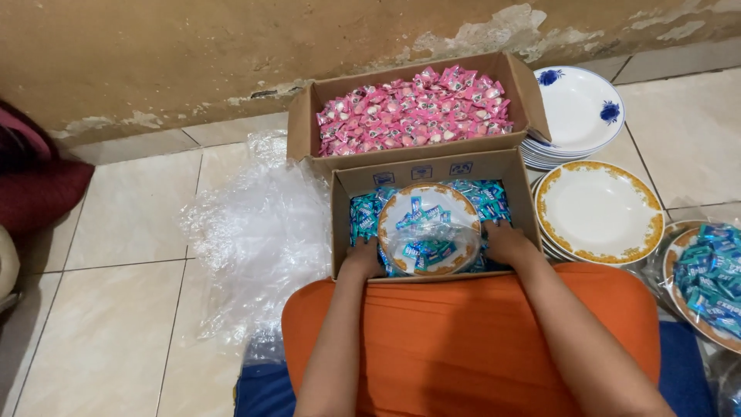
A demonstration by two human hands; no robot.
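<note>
1. Head view, the hands: the left hand [363,259] and right hand [505,241] reach into the near cardboard box [432,171], one on each side of a gold-rimmed plate [429,229] that sits in the blue-wrapped sweets [485,199]. Each grip rests at the plate's edge, fingers partly buried in sweets; whether they are closed on the rim I cannot tell.
2. The plate carries a small heap of the blue sweets and lies roughly level, low in the box and near the person's orange lap [471,340].
3. The step in hand looks like scooping or loading the plate. The next move, as I judge it, calls for lifting with both hands and keeping the plate flat so the heap does not slide off.
4. Surroundings: a far box of pink sweets [417,110] touches the near one; right of it stand stacked blue-flowered plates [579,108], empty gold-rimmed plates [598,212] and a filled plate [706,286] (already wrapped, it seems). Crumpled clear plastic [258,232] lies on the tiled floor [116,232].
</note>
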